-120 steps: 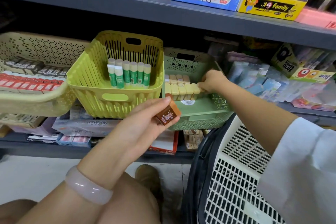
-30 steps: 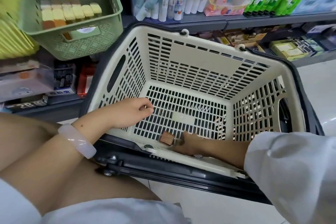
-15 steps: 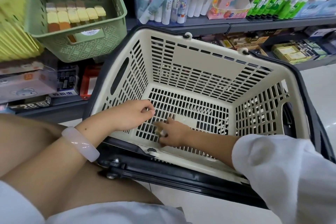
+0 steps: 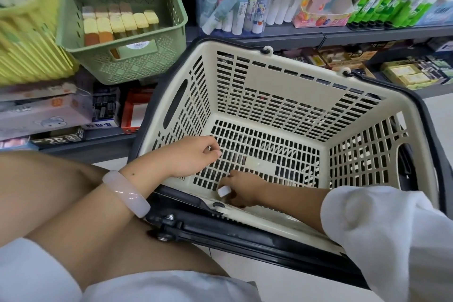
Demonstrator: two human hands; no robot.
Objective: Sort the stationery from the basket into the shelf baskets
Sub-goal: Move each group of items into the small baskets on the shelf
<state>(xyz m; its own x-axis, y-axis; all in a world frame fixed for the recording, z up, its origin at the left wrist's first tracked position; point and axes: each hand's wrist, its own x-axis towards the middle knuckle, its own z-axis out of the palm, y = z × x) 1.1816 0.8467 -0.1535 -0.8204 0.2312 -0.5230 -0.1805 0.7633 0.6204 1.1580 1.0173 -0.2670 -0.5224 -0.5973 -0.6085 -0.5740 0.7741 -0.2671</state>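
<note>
Fingers [image 4: 229,195] of the right hand [image 4: 241,187] curl round a small white-ended item [image 4: 223,191], holding it at the near-left corner of the basket floor; a second ago the same hand was further right, reaching for a brown piece lying loose on the slats, and that brown piece no longer shows, so likely it is now in the grip with only the pale end poking out at 9 o'clock of the knuckles. Can't tell item type for sure, small and partly hidden. Judgement: pick is done or nearly done, lift and carry to a shelf basket comes next. Left hand [image 4: 190,155] rests on the cream basket [image 4: 289,92] rim at 11 o'clock from the item, fingers loosely curled, holding nothing, same spot as before. Rest of the basket floor shows no other stationery, so this looks like the last piece. Green shelf basket [image 4: 169,39] with rows of yellow and brown-topped blocks [image 4: 117,23] sits at 11 o'clock, well apart, probable target. Yellow basket [image 4: 27,39] at far left, blurred.
</note>
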